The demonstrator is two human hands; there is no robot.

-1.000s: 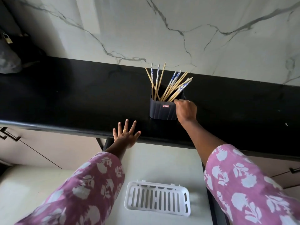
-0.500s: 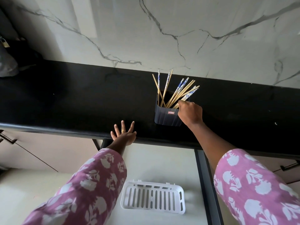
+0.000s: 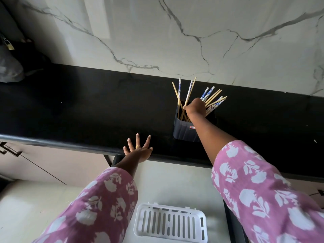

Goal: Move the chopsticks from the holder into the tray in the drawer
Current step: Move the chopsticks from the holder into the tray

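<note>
A bundle of thin chopsticks, some plain pale wood and some white with blue flower print at the top, stands splayed in a dark grey ribbed plastic holder with a small red label. The holder sits on a black stone counter, close to its front edge and well clear of the white marble-veined wall behind.

The right hand is over the holder's mouth, in the middle of the bundle. Its fingers are curled inward around the lower shafts of several sticks, with the fingertips at the left against two wooden ones; the blue-printed tops fan out above and to the right of the knuckles. How many sticks are actually clasped cannot be told, since the back of the hand hides them.

The left hand lies flat with fingers spread on the counter's front edge, holding nothing, well left of the holder.

Below the counter, an open pale drawer holds a white slotted plastic tray, lying flat and with no chopsticks in it. Both arms wear pink sleeves with white flowers.
</note>
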